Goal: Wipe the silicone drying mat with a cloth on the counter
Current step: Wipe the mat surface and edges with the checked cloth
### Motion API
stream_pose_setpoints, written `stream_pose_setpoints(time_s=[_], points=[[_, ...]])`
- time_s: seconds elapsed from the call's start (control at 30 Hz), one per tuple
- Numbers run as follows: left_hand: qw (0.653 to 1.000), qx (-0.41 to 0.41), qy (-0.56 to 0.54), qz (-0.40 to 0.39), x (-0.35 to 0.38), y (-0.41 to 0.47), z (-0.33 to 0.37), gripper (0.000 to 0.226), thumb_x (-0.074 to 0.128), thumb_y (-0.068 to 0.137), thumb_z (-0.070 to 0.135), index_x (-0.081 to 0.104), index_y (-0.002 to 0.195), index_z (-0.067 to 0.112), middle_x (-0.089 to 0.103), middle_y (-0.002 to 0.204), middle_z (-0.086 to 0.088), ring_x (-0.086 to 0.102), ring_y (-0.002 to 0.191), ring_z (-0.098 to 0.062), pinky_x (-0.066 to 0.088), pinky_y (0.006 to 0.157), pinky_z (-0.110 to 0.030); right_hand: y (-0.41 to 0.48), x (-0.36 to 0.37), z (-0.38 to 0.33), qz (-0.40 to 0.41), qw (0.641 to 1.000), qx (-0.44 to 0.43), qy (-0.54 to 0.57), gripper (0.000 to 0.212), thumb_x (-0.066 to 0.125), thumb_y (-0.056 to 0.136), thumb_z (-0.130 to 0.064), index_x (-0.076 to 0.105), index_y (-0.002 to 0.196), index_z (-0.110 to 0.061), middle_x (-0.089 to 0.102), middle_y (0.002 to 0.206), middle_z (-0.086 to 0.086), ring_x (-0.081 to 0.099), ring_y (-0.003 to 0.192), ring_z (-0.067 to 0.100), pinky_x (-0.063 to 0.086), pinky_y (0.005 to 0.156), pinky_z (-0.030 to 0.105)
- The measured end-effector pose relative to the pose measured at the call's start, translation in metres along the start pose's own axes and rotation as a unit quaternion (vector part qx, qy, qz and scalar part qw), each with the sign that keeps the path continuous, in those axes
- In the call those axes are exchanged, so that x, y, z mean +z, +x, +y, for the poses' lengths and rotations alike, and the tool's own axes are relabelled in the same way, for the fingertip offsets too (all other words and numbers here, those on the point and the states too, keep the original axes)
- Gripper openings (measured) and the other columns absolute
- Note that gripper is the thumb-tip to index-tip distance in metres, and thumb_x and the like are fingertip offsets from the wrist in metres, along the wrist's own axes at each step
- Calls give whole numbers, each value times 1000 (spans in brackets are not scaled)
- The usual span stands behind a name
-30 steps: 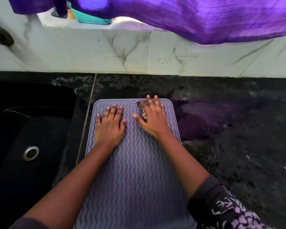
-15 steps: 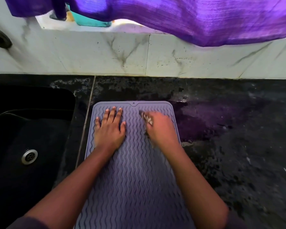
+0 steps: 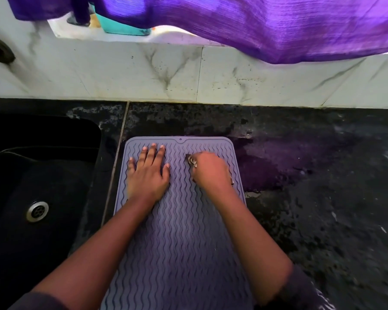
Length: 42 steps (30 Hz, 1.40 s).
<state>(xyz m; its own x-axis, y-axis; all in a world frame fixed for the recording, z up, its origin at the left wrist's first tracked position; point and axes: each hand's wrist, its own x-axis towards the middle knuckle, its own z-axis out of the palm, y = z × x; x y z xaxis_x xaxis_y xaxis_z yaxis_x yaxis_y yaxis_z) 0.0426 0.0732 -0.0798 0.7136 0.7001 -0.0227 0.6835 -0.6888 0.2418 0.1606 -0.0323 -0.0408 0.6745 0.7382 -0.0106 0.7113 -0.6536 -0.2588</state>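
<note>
A grey-purple mat [image 3: 182, 242] with a wavy pattern is laid flat on the dark counter [image 3: 323, 198]. Its long side runs away from the person and its far edge is near the wall tiles [image 3: 121, 72], but not touching them.

The left hand [image 3: 147, 173] is placed flat on the far left part of the mat, with the fingers straight and a little spread, and the palm is pressed down on the surface.

The right hand [image 3: 211, 173] is seen on the far right part of the mat, just beside the left hand but apart from it. This hand is blurred; its fingers appear curled over a small patterned cloth [image 3: 191, 161], which is held against the mat. Only a small part of the cloth is seen, at the left side of the knuckles.

To the left of the mat a black sink [image 3: 43, 175] with a metal drain [image 3: 37, 210] is set into the counter. To the right of the mat a wet, purple-looking patch [image 3: 278, 166] is seen on the counter. Beyond the mat, above the tiles, a purple curtain [image 3: 267, 25] is hung, and a teal container [image 3: 121, 27] is partly hidden behind it.
</note>
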Motion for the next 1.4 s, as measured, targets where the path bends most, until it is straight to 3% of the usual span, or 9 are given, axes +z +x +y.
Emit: stream_pose_setpoints(time_s=[0.13,0.2,0.37,0.63,0.8,1.0,1.1,1.23,1.4], points=[[1000,1,2,4,0,0,1,57,23,98,43,9,151,29,8,160,4,1,147,-16,0,117,-45,20,2,-2,66,997,0,43,40,44,94,-8,49,134,-15,48,137,10,42,126,27,39,99,38],[1000,0,1,4,0,0,0,57,23,98,43,9,151,28,8,160,4,2,147,-16,0,117,-45,29,9,-6,39,999,-33,17,42,41,94,-7,47,135,-15,44,141,9,33,133,29,35,104,42],[1000,3,-8,2,0,0,-1,56,23,98,43,10,151,29,8,160,4,1,147,-16,-1,117,-45,35,0,19,40,997,-27,-56,37,43,89,-2,57,122,-11,53,119,10,46,111,30,48,81,42],[1000,3,-10,5,0,0,0,57,23,98,43,11,151,28,10,160,3,2,147,-17,-1,116,-45,31,-40,5,-107,990,78,46,30,50,87,-14,67,110,-18,67,105,11,62,93,30,52,84,39],[1000,-1,-8,7,0,0,0,57,24,98,43,12,151,27,10,160,3,3,147,-16,0,116,-45,-24,27,-10,46,999,-4,2,43,45,89,-28,48,130,-14,50,134,10,39,129,29,28,110,47],[1000,0,-6,5,1,1,-1,57,23,98,44,9,151,28,8,160,4,1,147,-16,0,117,-45,-37,18,-5,7,1000,-30,-8,47,41,94,-14,34,141,-13,39,145,11,28,137,28,21,114,40],[1000,-1,-5,1,1,2,0,57,23,98,43,8,151,28,7,160,4,1,147,-16,-1,117,-45,-69,5,-6,-39,997,-58,-30,47,44,94,-7,37,140,-12,42,142,11,37,132,27,33,107,37],[1000,1,-4,-3,1,1,-1,58,22,98,43,6,151,28,6,160,3,0,147,-16,-1,117,-46,-47,-25,-6,-91,994,18,53,36,50,92,-11,56,124,-25,62,105,2,62,81,15,55,67,27],[1000,0,-2,-1,0,1,0,57,22,98,43,9,151,27,7,160,3,1,147,-16,0,117,-46,4,13,-8,40,998,10,45,43,45,91,-24,48,133,-16,50,136,9,40,128,27,31,109,44]])
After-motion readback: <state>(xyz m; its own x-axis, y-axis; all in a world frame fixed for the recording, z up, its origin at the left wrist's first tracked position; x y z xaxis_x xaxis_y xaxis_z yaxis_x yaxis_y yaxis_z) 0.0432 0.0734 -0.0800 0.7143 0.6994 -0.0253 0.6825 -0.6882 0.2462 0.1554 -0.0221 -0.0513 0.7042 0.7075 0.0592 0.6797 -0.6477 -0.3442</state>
